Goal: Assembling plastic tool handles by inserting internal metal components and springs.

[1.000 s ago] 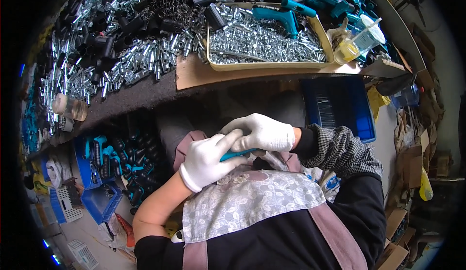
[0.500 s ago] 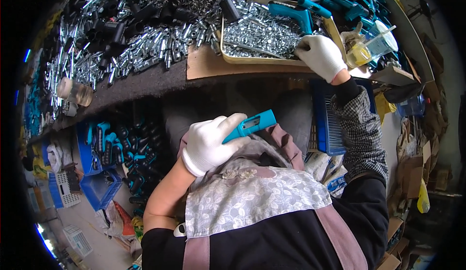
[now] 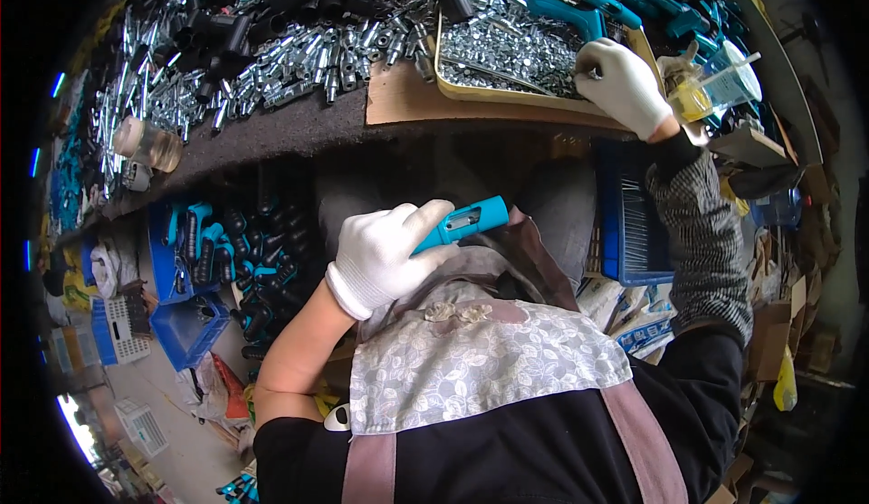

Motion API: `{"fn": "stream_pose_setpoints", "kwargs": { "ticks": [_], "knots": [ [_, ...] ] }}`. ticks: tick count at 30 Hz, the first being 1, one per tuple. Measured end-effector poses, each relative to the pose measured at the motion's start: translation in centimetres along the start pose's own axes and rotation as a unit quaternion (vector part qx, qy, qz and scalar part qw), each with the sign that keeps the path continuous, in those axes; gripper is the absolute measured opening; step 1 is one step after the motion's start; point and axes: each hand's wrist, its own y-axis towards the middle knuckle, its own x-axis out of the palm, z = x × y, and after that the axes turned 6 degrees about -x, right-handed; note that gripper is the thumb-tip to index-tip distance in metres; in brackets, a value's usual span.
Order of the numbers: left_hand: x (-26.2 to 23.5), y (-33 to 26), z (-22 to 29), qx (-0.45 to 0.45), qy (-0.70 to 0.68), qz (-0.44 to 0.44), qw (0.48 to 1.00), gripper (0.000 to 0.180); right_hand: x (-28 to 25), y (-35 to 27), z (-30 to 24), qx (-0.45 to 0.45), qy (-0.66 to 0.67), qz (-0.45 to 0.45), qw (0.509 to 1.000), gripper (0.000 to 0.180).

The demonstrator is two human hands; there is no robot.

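Observation:
My gloved left hand [image 3: 385, 255] is wrapped around a teal plastic tube-shaped housing [image 3: 478, 220] with a long slot in its side, held above my lap. The housing's open end points to the right. Its other end is hidden in my palm. At the right end of a shallow tray [image 3: 502, 96] is my gloved right hand [image 3: 626, 89], its thumb and fingers curled together. Whatever lies between those fingertips is hidden or too small to name. Small shiny metal parts [image 3: 507, 47] fill the tray, and a teal handle-shaped piece [image 3: 568, 13] lies across its far side.
Metal cylinders [image 3: 299, 74] and black tubes [image 3: 222, 28] are heaped on the bench's left. Beyond my right hand stand a cup of yellow contents [image 3: 692, 101] and a clear container [image 3: 733, 78]. Below are a blue crate [image 3: 634, 223] and black-and-teal parts [image 3: 258, 250].
The view has shifted, so the bench and tray sit further right and slightly higher. My right hand remains at the tray's right end. My left hand still grips the housing, now turned slightly flatter.

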Motion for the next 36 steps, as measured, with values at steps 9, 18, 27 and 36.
{"fn": "stream_pose_setpoints", "kwargs": {
  "ticks": [9,18,27,36],
  "knots": [
    [0.5,-0.1,-0.5,-0.001,0.008,-0.009,1.0,0.041,0.9,-1.8,-14.0,-0.216,0.307,-0.112,0.92,0.013],
    [1.1,-1.0,-0.5,-0.017,0.001,-0.025,1.0,0.031,0.7,-3.6,-19.5,-0.232,-0.012,-0.212,0.949,0.022],
    [1.9,-1.7,-0.6,-0.018,0.036,-0.072,0.997,0.031,0.7,-2.7,-18.8,-0.163,0.108,-0.365,0.91,0.022],
    [1.1,-1.7,-0.3,-0.003,0.036,-0.03,0.999,0.042,1.1,-3.3,-14.7,-0.106,0.314,-0.267,0.905,0.013]
  ]
}}
